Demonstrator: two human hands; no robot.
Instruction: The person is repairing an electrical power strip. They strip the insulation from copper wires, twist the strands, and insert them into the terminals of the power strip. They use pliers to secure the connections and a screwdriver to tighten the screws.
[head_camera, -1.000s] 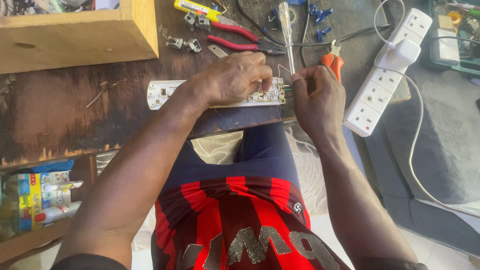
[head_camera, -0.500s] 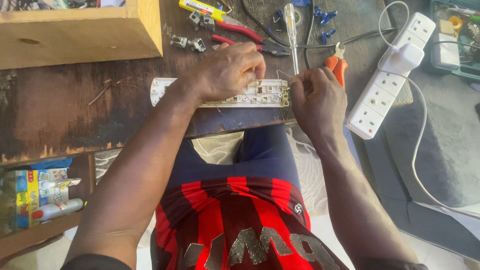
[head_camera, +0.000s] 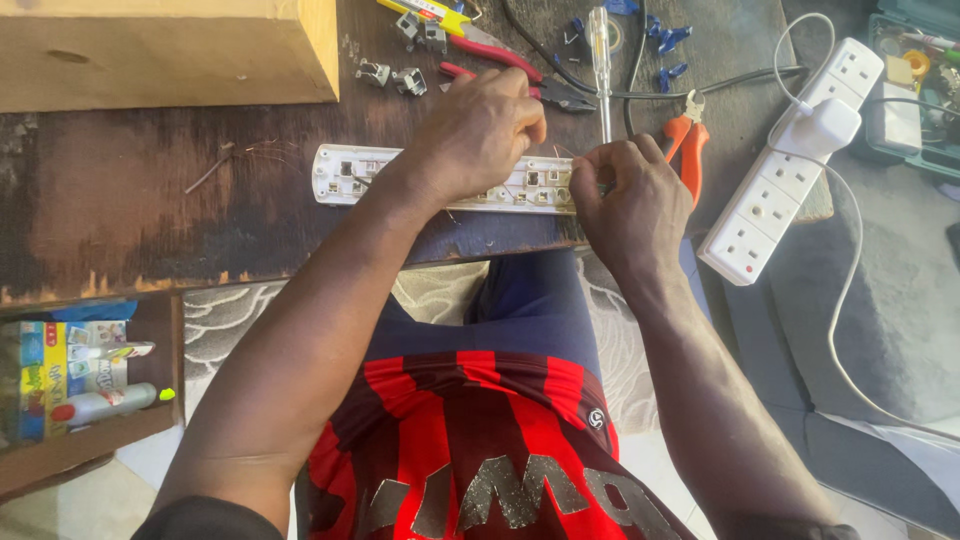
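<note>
on the dark wooden table (head_camera: 150, 215) right in front of me lies the opened socket strip (head_camera: 345, 175), a long white piece turned inside up so its metal contacts show. my left hand (head_camera: 480, 130) lies over its middle with the fingers curled down onto the contacts, holding it steady; whether it pinches anything small i cannot tell. my right hand (head_camera: 635, 200) is closed at the strip's right end, fingertips bunched as if nipping a thin wire or small part, though what sits between them is hidden. the work looks mid-way to me: the strip is still open, and loose metal clips (head_camera: 395, 75) lie apart near the wooden box (head_camera: 170, 50), so some fittings seem not yet in. just past my hands lie the red pliers (head_camera: 500, 62), a tester screwdriver (head_camera: 600, 60), the orange cutters (head_camera: 685, 140) and some blue connectors (head_camera: 665, 40). to the right, a whole white extension block (head_camera: 775, 190) hangs partly over the table's edge with a plug in it.
</note>
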